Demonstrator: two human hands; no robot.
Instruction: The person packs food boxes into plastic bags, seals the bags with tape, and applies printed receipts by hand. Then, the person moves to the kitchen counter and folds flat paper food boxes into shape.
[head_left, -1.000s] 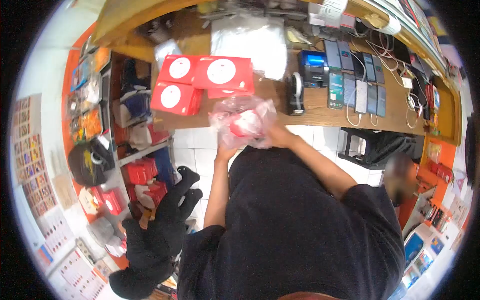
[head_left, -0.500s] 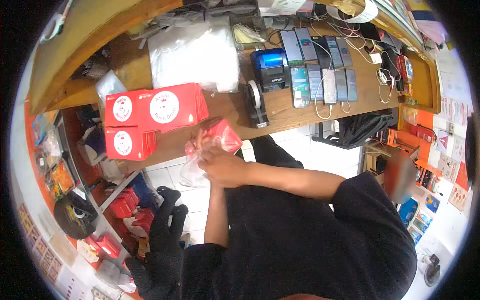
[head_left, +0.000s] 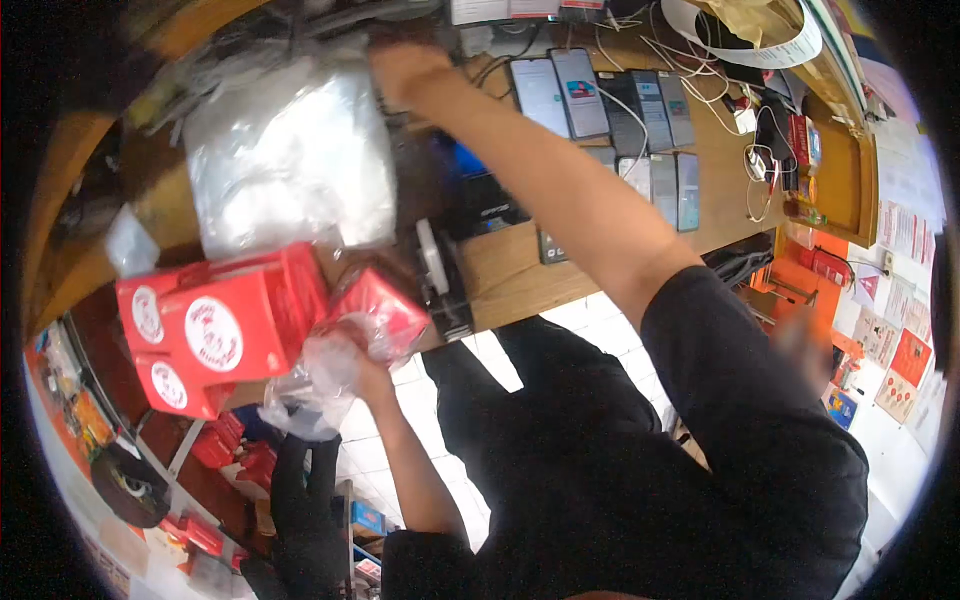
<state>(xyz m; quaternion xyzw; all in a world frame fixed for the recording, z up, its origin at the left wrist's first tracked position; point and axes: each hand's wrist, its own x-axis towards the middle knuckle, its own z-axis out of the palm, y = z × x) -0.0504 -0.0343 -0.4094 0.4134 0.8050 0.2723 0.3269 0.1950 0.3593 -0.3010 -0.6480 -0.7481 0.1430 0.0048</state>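
My left hand (head_left: 357,362) is closed on a clear plastic bag (head_left: 300,397), gathered at its near end. A red box (head_left: 384,308) sits inside that bag at the table's front edge. Across the table, my right hand (head_left: 405,72) reaches to the back, beside a stack of clear plastic bags (head_left: 290,165). Motion blurs its fingers, so whether they hold anything is unclear. Red boxes with round white labels (head_left: 215,333) are piled left of the bagged box. Just to its right stands a black tape dispenser (head_left: 437,275).
My right forearm passes over a black and blue printer (head_left: 490,208) and partly hides the rows of phones (head_left: 578,95). White cables (head_left: 690,60) tangle at the back right. Under the table at left are more red boxes (head_left: 220,440) and a dark-clothed shape (head_left: 300,500).
My right hand has left the bag and stretched to the back of the table. My left hand keeps the bag. The view has shifted, moving the boxes left and down.
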